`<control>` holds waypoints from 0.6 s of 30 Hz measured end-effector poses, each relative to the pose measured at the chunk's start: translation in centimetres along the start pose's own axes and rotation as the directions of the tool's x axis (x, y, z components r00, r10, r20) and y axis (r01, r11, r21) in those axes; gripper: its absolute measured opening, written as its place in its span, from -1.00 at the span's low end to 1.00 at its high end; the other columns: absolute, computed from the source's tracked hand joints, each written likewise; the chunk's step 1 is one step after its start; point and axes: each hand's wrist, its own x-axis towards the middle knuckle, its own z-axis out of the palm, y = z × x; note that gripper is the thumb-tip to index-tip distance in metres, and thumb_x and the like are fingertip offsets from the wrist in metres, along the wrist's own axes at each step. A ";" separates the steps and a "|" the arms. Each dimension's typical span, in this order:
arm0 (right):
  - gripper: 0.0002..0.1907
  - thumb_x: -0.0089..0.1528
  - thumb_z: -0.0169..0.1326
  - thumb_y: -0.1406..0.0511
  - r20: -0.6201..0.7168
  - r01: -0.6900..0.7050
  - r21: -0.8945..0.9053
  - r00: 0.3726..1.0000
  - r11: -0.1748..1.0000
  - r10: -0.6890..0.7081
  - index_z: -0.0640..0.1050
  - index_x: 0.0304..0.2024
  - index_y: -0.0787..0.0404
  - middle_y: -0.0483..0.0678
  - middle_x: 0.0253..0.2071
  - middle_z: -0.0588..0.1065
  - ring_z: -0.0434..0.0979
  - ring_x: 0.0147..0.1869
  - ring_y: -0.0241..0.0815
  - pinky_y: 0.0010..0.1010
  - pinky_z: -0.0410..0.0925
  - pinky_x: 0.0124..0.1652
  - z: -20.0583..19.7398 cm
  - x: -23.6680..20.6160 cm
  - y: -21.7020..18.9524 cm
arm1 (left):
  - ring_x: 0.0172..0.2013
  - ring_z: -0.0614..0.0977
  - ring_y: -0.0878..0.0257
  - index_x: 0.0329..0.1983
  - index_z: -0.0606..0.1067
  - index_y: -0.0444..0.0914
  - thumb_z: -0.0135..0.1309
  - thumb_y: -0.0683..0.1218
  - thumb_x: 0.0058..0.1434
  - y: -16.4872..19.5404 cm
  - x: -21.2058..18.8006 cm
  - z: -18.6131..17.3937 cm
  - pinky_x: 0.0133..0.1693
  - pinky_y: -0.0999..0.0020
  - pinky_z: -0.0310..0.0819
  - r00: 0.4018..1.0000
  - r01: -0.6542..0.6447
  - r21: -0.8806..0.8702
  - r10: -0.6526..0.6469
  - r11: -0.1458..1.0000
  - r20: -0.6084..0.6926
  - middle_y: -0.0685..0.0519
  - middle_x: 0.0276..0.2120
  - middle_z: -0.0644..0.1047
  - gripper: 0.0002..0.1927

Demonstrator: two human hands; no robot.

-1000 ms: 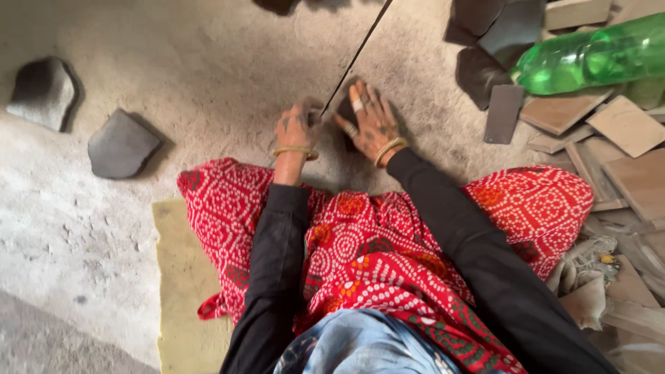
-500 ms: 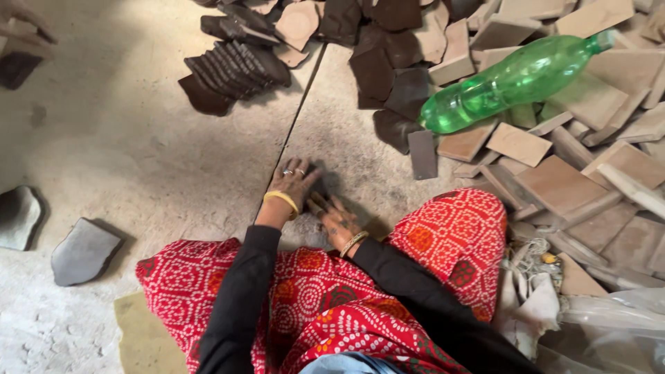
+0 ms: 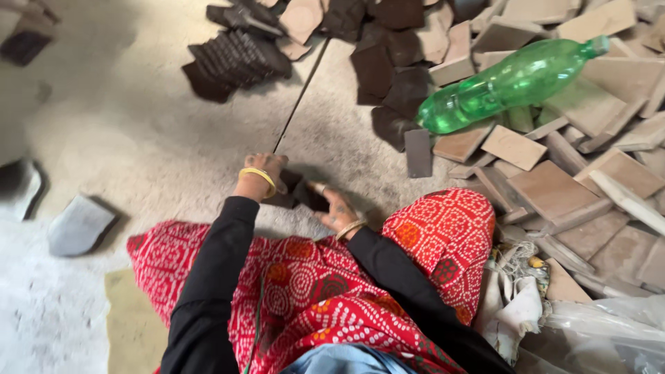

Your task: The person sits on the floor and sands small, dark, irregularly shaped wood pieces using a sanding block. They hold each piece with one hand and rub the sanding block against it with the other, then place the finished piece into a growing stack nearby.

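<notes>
I sit on a dusty floor with a red patterned cloth [image 3: 312,291] over my lap and black sleeves on both arms. A small dark clay slab [image 3: 299,197] lies on the floor just beyond my knees. My left hand [image 3: 267,168], with a yellow bangle at the wrist, is closed over the slab's left end. The fingers of my right hand [image 3: 337,206] hold its right end. Part of the slab is hidden under both hands.
A thin dark line [image 3: 299,97] runs away across the floor from my left hand. A green plastic bottle [image 3: 512,82] lies on tan tiles [image 3: 554,188] at the right. Dark tiles [image 3: 235,59] are stacked ahead. Grey stone pieces [image 3: 80,225] lie left; a white cloth [image 3: 512,305] lies beside my right knee.
The view has tilted up toward the tile piles. My hands, flat on the floor a second ago, have drawn together around the dark slab.
</notes>
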 end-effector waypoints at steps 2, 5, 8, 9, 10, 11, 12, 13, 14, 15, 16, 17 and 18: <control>-0.11 0.09 0.31 0.39 0.020 0.038 0.267 0.999 0.963 -0.045 0.26 0.45 0.16 0.05 0.42 0.35 0.34 0.48 -0.06 -0.31 0.20 0.38 0.1 0.6 0.5 | 0.19 0.54 -0.09 0.20 0.49 -0.03 0.38 0.21 -0.03 -1.6 -2.0 0.6 0.16 -0.08 0.40 0.996 0.050 -0.188 -0.063 0.981 -0.061 -0.07 0.11 0.57 -0.29; -0.10 0.09 0.35 0.39 0.070 -0.031 0.452 0.998 0.891 -0.001 0.27 0.44 0.24 0.04 0.40 0.36 0.35 0.43 -0.16 -0.33 0.21 0.36 -0.1 1.5 0.4 | -0.02 0.58 -0.20 0.11 0.54 -0.08 0.43 0.16 -0.08 -2.6 -5.3 3.1 -0.03 -0.17 0.41 0.895 -0.032 -0.420 -0.161 0.907 -0.417 -0.16 -0.08 0.61 -0.34; -0.10 0.07 0.31 0.42 0.103 -0.099 0.726 0.994 0.680 0.035 0.30 0.46 0.24 -0.05 0.19 0.43 0.48 0.20 -0.17 -0.30 0.40 0.17 -0.7 1.7 -1.0 | -0.11 0.67 -0.10 -0.01 0.49 -0.18 0.44 0.11 0.02 -1.4 -6.5 5.4 -0.11 0.06 0.56 0.760 -0.218 -0.628 -0.273 0.747 -0.589 -0.11 -0.14 0.64 -0.45; -0.12 0.08 0.27 0.41 0.096 -0.120 0.754 0.993 0.646 0.072 0.31 0.47 0.25 -0.02 0.19 0.45 0.49 0.16 -0.18 -0.31 0.42 0.14 -1.0 1.6 -1.6 | -0.15 0.68 -0.09 -0.03 0.48 -0.19 0.46 0.06 -0.01 -0.8 -6.7 6.1 -0.15 0.08 0.56 0.713 -0.278 -0.646 -0.297 0.711 -0.635 -0.10 -0.18 0.64 -0.45; -0.14 0.10 0.22 0.40 0.094 -0.143 0.780 0.989 0.609 0.113 0.31 0.48 0.25 0.01 0.18 0.47 0.50 0.12 -0.18 -0.32 0.44 0.10 -1.4 1.3 -2.2 | -0.12 0.67 -0.10 -0.01 0.48 -0.20 0.43 0.02 0.04 -0.2 -7.0 6.7 -0.13 0.07 0.56 0.725 -0.295 -0.657 -0.285 0.694 -0.627 -0.11 -0.16 0.64 -0.49; -0.14 0.13 0.21 0.38 0.133 -0.207 0.754 0.977 0.624 0.164 0.29 0.49 0.24 0.04 0.21 0.47 0.51 0.13 -0.18 -0.34 0.42 0.08 -1.6 1.0 -2.8 | -0.10 0.66 -0.11 0.01 0.48 -0.21 0.41 -0.03 0.09 0.5 -7.2 7.2 -0.11 0.06 0.56 0.742 -0.314 -0.672 -0.268 0.670 -0.614 -0.12 -0.15 0.64 -0.52; -0.15 0.15 0.20 0.35 0.152 -0.252 0.726 0.966 0.640 0.208 0.27 0.51 0.23 0.07 0.24 0.47 0.51 0.14 -0.18 -0.36 0.40 0.05 -1.9 0.9 -3.4 | -0.07 0.66 -0.11 0.03 0.48 -0.23 0.38 -0.07 0.14 1.0 -7.1 7.4 -0.10 0.05 0.56 0.751 -0.347 -0.675 -0.238 0.651 -0.616 -0.13 -0.14 0.63 -0.56; -0.15 0.18 0.19 0.33 0.155 -0.282 0.701 0.957 0.655 0.246 0.26 0.52 0.22 0.10 0.26 0.46 0.51 0.15 -0.17 -0.38 0.38 0.03 -2.1 0.9 -3.9 | -0.09 0.64 -0.14 0.04 0.47 -0.24 0.36 -0.11 0.08 1.3 -6.9 7.3 -0.12 0.02 0.54 0.775 -0.282 -0.655 -0.236 0.700 -0.586 -0.15 -0.14 0.62 -0.53; -0.14 0.24 0.22 0.32 0.115 -0.202 0.582 0.979 0.788 0.166 0.20 0.55 0.25 0.12 0.35 0.37 0.44 0.26 -0.14 -0.35 0.32 0.15 -2.1 0.7 -4.4 | -0.10 0.63 -0.16 0.04 0.45 -0.25 0.34 -0.15 0.01 1.7 -6.8 7.3 -0.15 -0.01 0.52 0.804 -0.220 -0.634 -0.230 0.742 -0.548 -0.18 -0.14 0.60 -0.49; -0.13 0.30 0.24 0.31 0.089 -0.107 0.442 0.993 0.891 0.075 0.14 0.57 0.27 0.14 0.44 0.28 0.36 0.38 -0.11 -0.32 0.26 0.26 -2.1 0.6 -4.8 | -0.12 0.61 -0.19 0.05 0.44 -0.26 0.32 -0.18 -0.06 1.9 -6.6 7.3 -0.18 -0.04 0.51 0.828 -0.161 -0.602 -0.226 0.782 -0.514 -0.20 -0.14 0.59 -0.44; -0.11 0.36 0.27 0.29 0.078 0.003 0.287 0.997 0.958 -0.026 0.08 0.60 0.30 0.16 0.53 0.19 0.29 0.50 -0.09 -0.30 0.19 0.38 -1.9 0.5 -5.1 | -0.12 0.60 -0.20 0.07 0.43 -0.28 0.32 -0.19 -0.10 2.0 -6.4 7.3 -0.18 -0.04 0.50 0.834 -0.181 -0.613 -0.210 0.769 -0.510 -0.22 -0.12 0.58 -0.40; -0.11 0.35 0.26 0.27 0.047 0.125 0.212 0.989 0.969 -0.138 0.09 0.59 0.29 0.19 0.48 0.24 0.33 0.46 -0.01 -0.25 0.24 0.34 -1.7 0.3 -5.4 | -0.12 0.59 -0.22 0.08 0.41 -0.29 0.31 -0.20 -0.14 2.1 -6.1 7.4 -0.19 -0.04 0.50 0.840 -0.201 -0.622 -0.194 0.757 -0.507 -0.25 -0.09 0.56 -0.36; -0.12 0.34 0.25 0.25 0.030 0.238 0.133 0.969 0.962 -0.244 0.10 0.58 0.28 0.22 0.44 0.28 0.38 0.42 0.06 -0.20 0.29 0.30 -1.3 0.0 -5.7 | -0.12 0.58 -0.24 0.10 0.40 -0.30 0.31 -0.20 -0.18 2.2 -5.9 7.6 -0.19 -0.04 0.49 0.849 -0.216 -0.636 -0.180 0.741 -0.498 -0.27 -0.07 0.55 -0.31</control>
